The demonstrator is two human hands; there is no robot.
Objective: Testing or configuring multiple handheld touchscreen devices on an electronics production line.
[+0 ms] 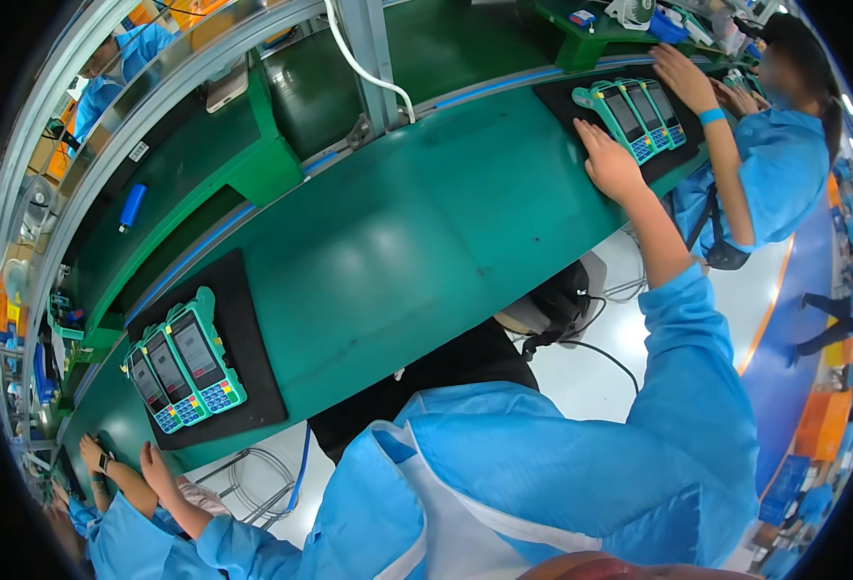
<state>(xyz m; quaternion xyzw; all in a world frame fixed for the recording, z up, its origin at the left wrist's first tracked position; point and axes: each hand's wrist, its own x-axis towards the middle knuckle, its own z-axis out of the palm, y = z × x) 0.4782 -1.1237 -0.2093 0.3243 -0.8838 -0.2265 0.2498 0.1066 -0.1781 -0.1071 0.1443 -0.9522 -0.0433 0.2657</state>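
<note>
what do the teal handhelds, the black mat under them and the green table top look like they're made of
Handhelds: probably moulded plastic, teal shells with a smooth low sheen, dark glossy screens and small blue keys.
Black mat: looks like rubber or foam sheet, flat, matte, no glare.
Table top: likely a smooth green rubber or vinyl covering, since soft blurred light patches show on it.
The right hand rests on the mat beside the handhelds.

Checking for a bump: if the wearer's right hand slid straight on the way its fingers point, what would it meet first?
Most likely the nearest teal handheld terminal on the black mat; the right hand already lies on that mat, fingertips about at the terminal's edge. Contact unclear.
</note>
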